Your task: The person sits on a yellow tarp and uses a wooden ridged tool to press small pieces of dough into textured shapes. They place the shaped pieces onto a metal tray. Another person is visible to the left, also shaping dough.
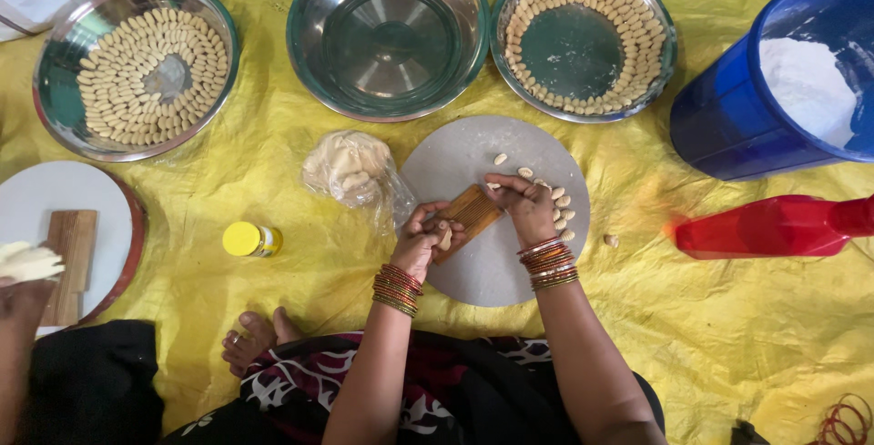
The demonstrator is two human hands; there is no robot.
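A small ridged wooden board (471, 209) lies tilted on a round grey board (492, 263). My left hand (421, 237) presses a piece of dough (445, 238) against the wooden board's near end. My right hand (523, 206) rests at the far end of the wooden board, fingers curled on it. Several small shaped dough pieces (562, 211) lie on the grey board beside my right hand. A lump of dough in a clear plastic bag (350, 165) sits to the left of the grey board.
Three steel bowls stand at the top: the left bowl (55, 99) and right bowl (583, 49) hold rows of shaped pieces, the middle bowl (387, 35) holds none. A blue bucket of white flour (728, 108), a red scoop (774, 227), a yellow-capped jar (250, 239). Another person's hand (27, 268) is at the left by a second board.
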